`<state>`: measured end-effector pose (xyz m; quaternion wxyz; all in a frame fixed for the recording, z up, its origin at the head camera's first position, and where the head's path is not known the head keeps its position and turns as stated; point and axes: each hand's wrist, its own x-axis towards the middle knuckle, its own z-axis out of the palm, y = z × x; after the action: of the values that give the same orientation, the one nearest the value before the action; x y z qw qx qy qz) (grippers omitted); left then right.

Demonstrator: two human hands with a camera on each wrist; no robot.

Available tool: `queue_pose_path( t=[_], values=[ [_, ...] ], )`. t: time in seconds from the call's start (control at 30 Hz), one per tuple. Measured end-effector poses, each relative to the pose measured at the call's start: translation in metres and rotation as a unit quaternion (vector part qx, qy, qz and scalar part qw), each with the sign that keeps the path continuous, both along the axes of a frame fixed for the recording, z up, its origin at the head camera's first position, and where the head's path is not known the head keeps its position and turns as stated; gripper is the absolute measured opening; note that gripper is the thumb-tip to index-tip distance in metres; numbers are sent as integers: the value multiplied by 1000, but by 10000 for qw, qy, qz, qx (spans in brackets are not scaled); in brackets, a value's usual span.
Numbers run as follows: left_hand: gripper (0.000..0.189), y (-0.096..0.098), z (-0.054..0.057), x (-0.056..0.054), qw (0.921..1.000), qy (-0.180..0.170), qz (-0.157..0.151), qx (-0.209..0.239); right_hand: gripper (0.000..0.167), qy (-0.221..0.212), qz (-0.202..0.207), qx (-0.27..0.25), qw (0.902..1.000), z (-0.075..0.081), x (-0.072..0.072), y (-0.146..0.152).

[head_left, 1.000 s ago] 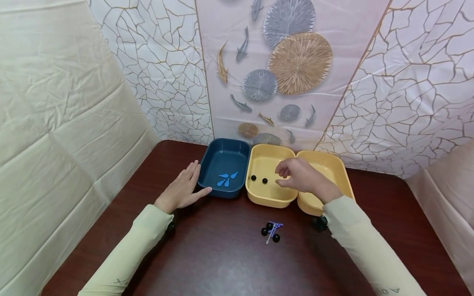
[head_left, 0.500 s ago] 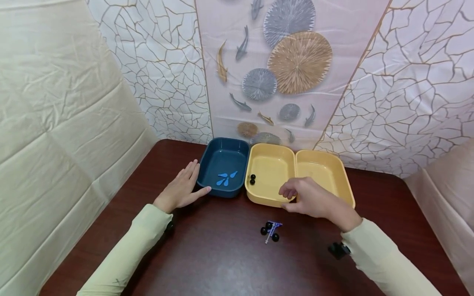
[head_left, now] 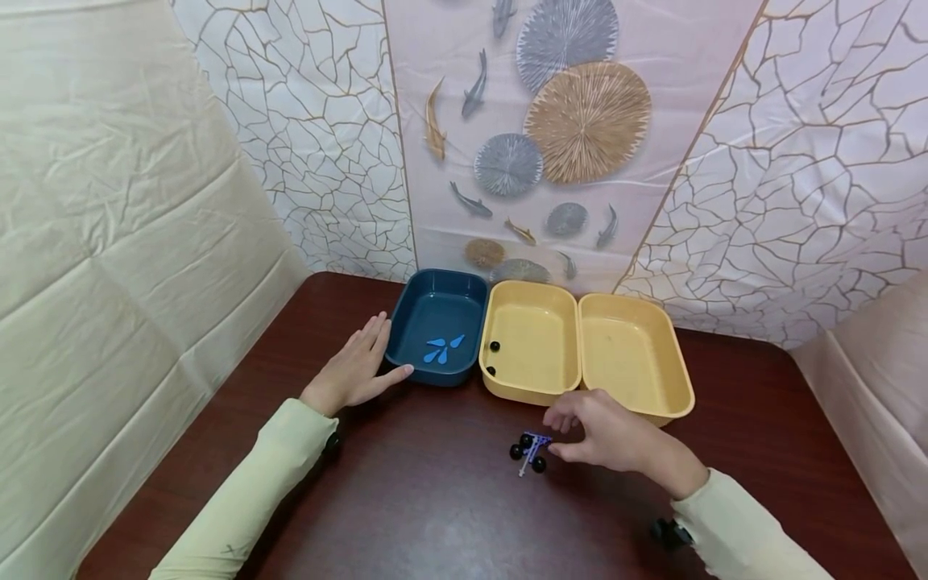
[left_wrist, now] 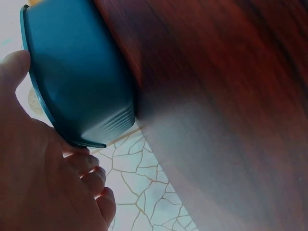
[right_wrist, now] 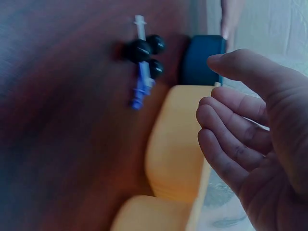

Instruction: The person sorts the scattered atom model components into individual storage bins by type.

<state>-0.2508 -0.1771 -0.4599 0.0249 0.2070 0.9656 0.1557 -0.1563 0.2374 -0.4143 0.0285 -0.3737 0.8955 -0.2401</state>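
My left hand (head_left: 355, 366) rests at the left and front rim of a dark blue bin (head_left: 438, 283), fingers straight along its side and thumb at the near corner. Several light blue teardrop pieces (head_left: 443, 354) lie in this bin. My right hand (head_left: 609, 431) holds nothing; its fingers curve loosely, with thumb and fingertips apart. Just left of it on the table lies a small cluster of black balls (head_left: 539, 465) with purple and whitish sticks (right_wrist: 141, 72). Two black balls (head_left: 495, 346) sit at the left side of the middle yellow bin (head_left: 532, 395).
Another yellow bin (head_left: 638, 346) stands at the right, side by side with the middle one. The three bins form a row toward the back of the dark wooden table (head_left: 435, 499). Patterned cloth (head_left: 587, 121) hangs behind it, with plain pale cloth at the left.
My right hand has drawn back from over the middle yellow bin toward the cluster on the table. The two balls in that bin have rolled to its left side. My left hand stays put.
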Motion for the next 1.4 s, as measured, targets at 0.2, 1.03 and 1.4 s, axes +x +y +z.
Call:
queue_pose_path(
  t=[0.2, 1.03, 1.4],
  values=[
    [102, 0, 0, 0, 10000, -10, 6, -18, 22, -127, 76, -213, 9997, -23, 8, 1],
    [102, 1, 1, 0, 9999, -75, 54, -72, 23, -26, -62, -592, 9982, -38, 2, -9],
    [103, 1, 0, 0, 10000, -59, 58, -45, 22, 421, -215, -502, 9976, 2, -11, -6]
  ],
)
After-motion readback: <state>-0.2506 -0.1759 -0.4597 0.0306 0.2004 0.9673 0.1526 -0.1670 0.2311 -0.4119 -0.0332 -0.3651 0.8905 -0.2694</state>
